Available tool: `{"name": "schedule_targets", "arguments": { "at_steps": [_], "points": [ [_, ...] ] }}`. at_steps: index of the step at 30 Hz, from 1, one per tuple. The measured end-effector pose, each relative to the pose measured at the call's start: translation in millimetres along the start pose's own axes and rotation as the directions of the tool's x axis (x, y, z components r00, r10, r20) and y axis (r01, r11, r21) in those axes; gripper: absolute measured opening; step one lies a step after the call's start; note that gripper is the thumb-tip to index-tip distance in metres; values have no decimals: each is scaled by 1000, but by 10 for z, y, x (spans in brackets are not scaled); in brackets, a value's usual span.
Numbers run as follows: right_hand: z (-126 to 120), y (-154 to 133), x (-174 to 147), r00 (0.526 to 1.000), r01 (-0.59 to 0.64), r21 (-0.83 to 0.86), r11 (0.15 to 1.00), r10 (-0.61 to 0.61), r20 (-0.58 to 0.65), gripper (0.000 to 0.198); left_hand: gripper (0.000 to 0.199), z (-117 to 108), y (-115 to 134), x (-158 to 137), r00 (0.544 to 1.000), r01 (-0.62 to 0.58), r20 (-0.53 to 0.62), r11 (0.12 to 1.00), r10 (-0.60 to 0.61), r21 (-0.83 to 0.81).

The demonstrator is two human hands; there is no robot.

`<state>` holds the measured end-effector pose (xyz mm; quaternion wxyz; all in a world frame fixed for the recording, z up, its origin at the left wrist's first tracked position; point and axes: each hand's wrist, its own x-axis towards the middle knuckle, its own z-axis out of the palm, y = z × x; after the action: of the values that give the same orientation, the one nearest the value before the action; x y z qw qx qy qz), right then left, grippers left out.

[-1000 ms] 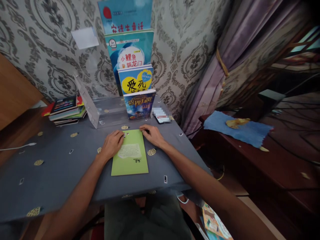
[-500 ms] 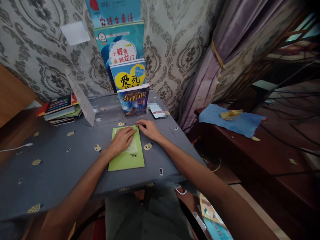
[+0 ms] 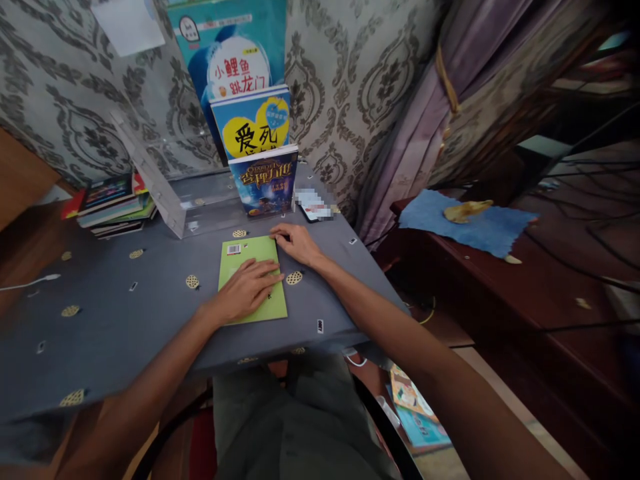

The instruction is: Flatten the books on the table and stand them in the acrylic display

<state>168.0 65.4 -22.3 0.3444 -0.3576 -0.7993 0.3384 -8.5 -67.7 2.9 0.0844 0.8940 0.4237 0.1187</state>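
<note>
A green book point(image 3: 260, 250) lies on the table with its barcoded side up. My left hand point(image 3: 247, 290) rests across the book's middle, palm down and fingers stretched out. At the far right corner of the book is my right hand point(image 3: 297, 245), its bent fingers closed on that corner. Part of the printing on the book is hidden beneath my left hand. Just beyond stands a clear display rack point(image 3: 173, 213), holding several upright books, with a dark blue book point(image 3: 267, 190) foremost.
A phone point(image 3: 314, 208), partly blurred, lies right of the rack. Stacked books point(image 3: 113, 207) and a white cable point(image 3: 30, 283) are on the left. The patterned grey tablecloth point(image 3: 150, 320) covers the table. On the right, a dark red bench point(image 3: 435, 267) bears a blue cloth point(image 3: 430, 220).
My left hand has slid down the book towards me, uncovering the barcode. My right hand stays at the far right corner. The view has tilted down slightly.
</note>
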Motion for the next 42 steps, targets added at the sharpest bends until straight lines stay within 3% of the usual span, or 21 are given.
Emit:
{"name": "schedule_targets", "arguments": {
  "at_steps": [10, 19, 31, 42],
  "points": [
    [-4, 5, -2, 1000, 3, -34, 999, -3, -9, 30, 37, 49, 363, -357, 997, -74, 0, 995, 74, -69],
    [-13, -25, -11, 1000, 0, -61, 998, 0, 7, 29, 30, 197, 390, -360, 995, -33, -92, 999, 30, -27],
    [-24, -45, -29, 1000, -29, -75, 997, 28, -13, 24, 29, 237, 416, -358, 991, -14, -133, 999, 9, -36],
    [-10, -117, -78, 998, 38, -58, 998, -35, 43, 26, 32, 309, 429, -278, 988, -13, -153, 992, 32, 123]
  ]
}}
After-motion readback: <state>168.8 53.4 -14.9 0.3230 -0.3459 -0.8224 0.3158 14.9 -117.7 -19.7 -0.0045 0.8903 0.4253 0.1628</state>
